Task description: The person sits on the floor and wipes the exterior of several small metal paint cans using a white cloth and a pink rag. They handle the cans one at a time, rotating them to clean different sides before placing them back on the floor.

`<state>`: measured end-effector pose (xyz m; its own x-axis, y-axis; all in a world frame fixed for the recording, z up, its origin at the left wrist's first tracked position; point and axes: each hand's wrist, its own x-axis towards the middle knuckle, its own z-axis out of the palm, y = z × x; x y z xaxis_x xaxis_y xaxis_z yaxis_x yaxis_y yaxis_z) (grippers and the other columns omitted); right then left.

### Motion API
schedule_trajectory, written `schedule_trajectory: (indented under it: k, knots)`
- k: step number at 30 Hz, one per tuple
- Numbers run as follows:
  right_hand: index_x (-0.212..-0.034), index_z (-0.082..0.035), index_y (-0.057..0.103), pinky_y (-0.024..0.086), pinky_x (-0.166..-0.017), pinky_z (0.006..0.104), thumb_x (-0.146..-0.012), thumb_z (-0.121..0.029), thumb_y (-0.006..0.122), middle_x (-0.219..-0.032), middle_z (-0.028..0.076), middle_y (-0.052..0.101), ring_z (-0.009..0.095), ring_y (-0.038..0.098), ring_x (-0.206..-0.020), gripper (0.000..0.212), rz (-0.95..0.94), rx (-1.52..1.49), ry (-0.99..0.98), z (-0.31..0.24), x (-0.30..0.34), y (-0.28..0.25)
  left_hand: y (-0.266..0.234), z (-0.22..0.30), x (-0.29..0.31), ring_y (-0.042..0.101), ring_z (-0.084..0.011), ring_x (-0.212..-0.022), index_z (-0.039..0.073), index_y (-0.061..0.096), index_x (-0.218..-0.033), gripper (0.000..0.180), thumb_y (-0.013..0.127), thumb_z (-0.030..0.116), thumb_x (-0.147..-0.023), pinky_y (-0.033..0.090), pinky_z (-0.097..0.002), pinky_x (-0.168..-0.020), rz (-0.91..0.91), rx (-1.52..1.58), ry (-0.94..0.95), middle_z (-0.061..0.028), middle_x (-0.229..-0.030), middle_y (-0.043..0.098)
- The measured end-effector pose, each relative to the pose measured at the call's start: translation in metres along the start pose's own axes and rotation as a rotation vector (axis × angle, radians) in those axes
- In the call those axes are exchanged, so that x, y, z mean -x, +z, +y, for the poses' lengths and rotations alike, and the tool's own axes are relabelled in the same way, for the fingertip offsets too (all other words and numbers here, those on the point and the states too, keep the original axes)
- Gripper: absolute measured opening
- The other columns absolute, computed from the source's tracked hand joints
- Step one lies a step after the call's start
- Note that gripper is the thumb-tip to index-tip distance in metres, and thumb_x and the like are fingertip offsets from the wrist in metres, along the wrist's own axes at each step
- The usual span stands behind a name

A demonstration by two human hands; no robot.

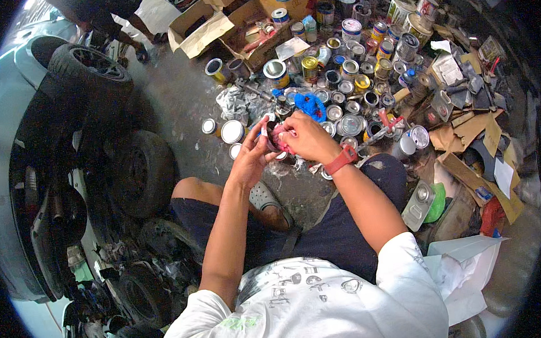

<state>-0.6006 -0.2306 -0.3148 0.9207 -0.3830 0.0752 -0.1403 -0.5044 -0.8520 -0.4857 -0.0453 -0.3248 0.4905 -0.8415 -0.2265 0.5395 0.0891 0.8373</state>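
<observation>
In front of me, my left hand (253, 156) is closed round a small dark-mouthed cup (272, 138), tilted toward the right. A crumpled pink-red rag (282, 141) is pinched in my right hand (310, 139), whose fingers press it at the cup's mouth. The fingers partly cover both the cup and the rag. Just beyond the right hand lies a bright blue cloth (310, 107). White-lidded cans (232, 132) stand left of the cup. Behind them rests a metal spray gun (257, 90) beside crumpled grey-white plastic (236, 103).
Paint cans (349, 125) crowd the floor ahead and right. Cardboard boxes (205, 34) stand at the back; torn cardboard (464, 128) and a metal container (418, 205) lie right. A car (13, 158) and tyres (139, 170) line the left. Another person (122, 21) is at the far left.
</observation>
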Motion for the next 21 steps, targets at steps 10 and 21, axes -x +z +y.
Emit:
schedule_trajectory:
  k: [10,21]
  knots:
    - [-0.111,0.001,0.073,0.057,-0.08,0.0386,-0.102,-0.027,0.07,-0.105,0.017,0.077,0.024,0.073,-0.089,0.03,0.043,-0.343,0.001,-0.003,-0.007,0.006,-0.004,0.002,-0.005,0.059,-0.016,-0.132,0.018,0.039,-0.165,0.077,0.078,0.028,-0.099,0.058,-0.0362,-0.098,0.064,-0.072,0.02,-0.0018,-0.161,0.049]
    - [-0.121,0.002,0.076,0.056,-0.082,0.0331,-0.102,-0.012,0.064,-0.1,0.008,0.079,0.014,0.071,-0.088,0.026,-0.08,-0.661,0.112,0.011,-0.006,0.004,0.005,0.006,-0.006,0.06,-0.0149,-0.13,0.017,0.044,-0.164,0.075,0.077,0.038,-0.1,0.054,-0.0353,-0.106,-0.075,-0.179,-0.02,-0.0047,-0.155,0.055]
